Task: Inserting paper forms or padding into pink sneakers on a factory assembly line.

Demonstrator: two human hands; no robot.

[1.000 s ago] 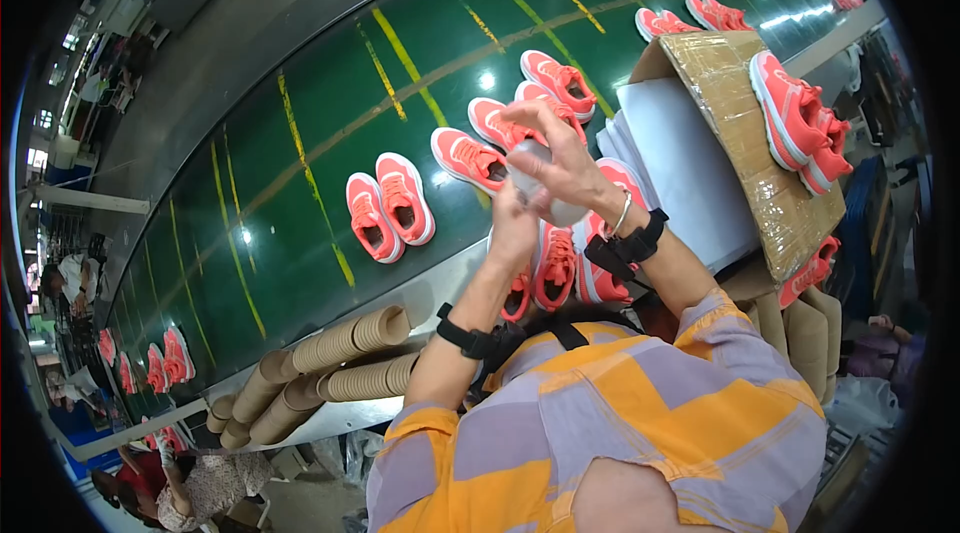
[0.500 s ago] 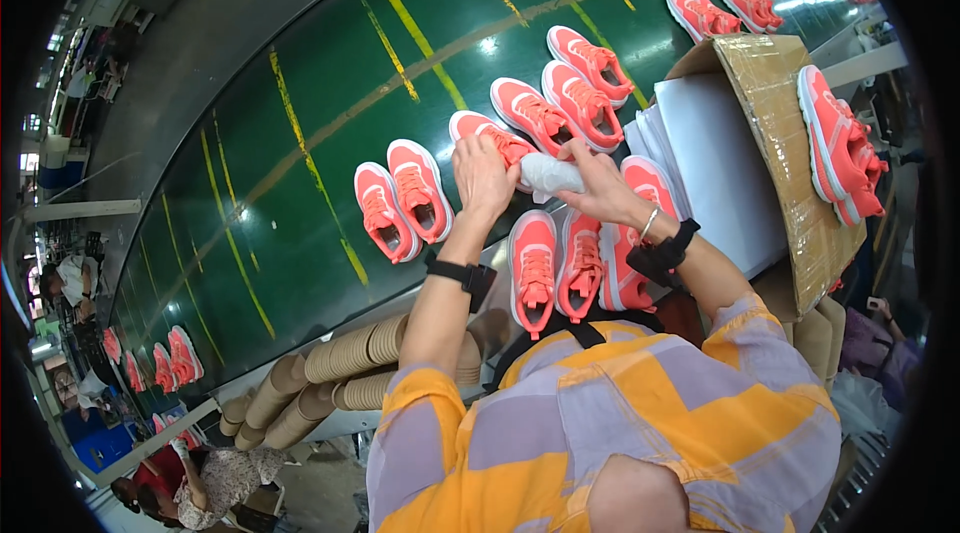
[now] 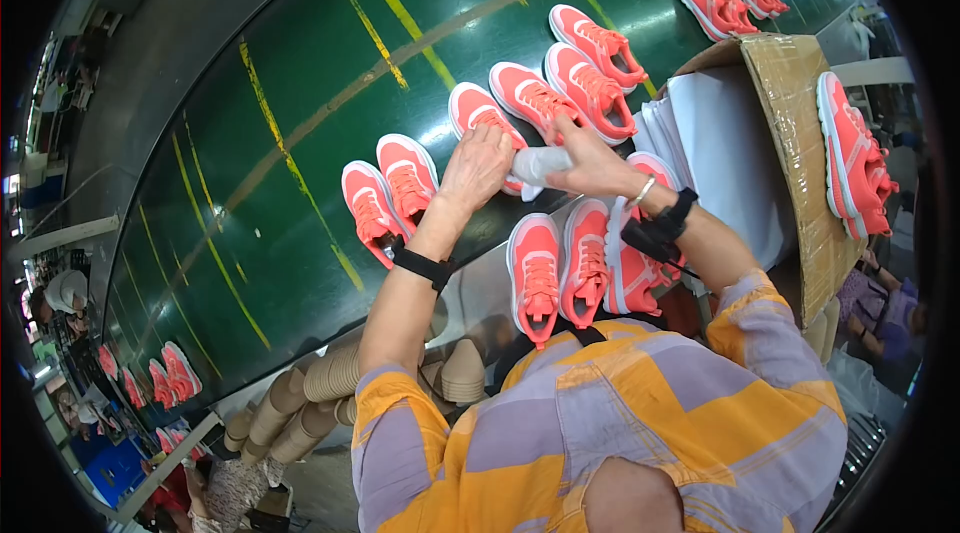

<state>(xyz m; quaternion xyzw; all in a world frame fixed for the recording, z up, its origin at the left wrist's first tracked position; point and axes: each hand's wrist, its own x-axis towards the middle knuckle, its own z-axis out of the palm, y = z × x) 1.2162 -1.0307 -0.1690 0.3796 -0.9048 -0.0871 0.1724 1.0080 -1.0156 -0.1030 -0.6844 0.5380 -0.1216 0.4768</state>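
My left hand is closed round the side of a coral sneaker with a white sole, its toe pointing away from me. In my right hand is an elongated white paper wad, crumpled and held level. The wad's left end is close to the sneaker's heel and my left fingers; my hands hide most of the shoe's opening. Just right of this shoe sits another coral sneaker. Nearer my body, coral sneakers stand in a row at the table's front edge.
A cardboard box holding a stack of white paper stands on the right. Another sneaker pair rests on the green surface, left of my hands. Nested brown moulded cups lie below the front edge.
The white paper wad has shifted slightly towards the sneaker's heel, still in my right hand. My left hand stays on the shoe. The whole view has moved a little.
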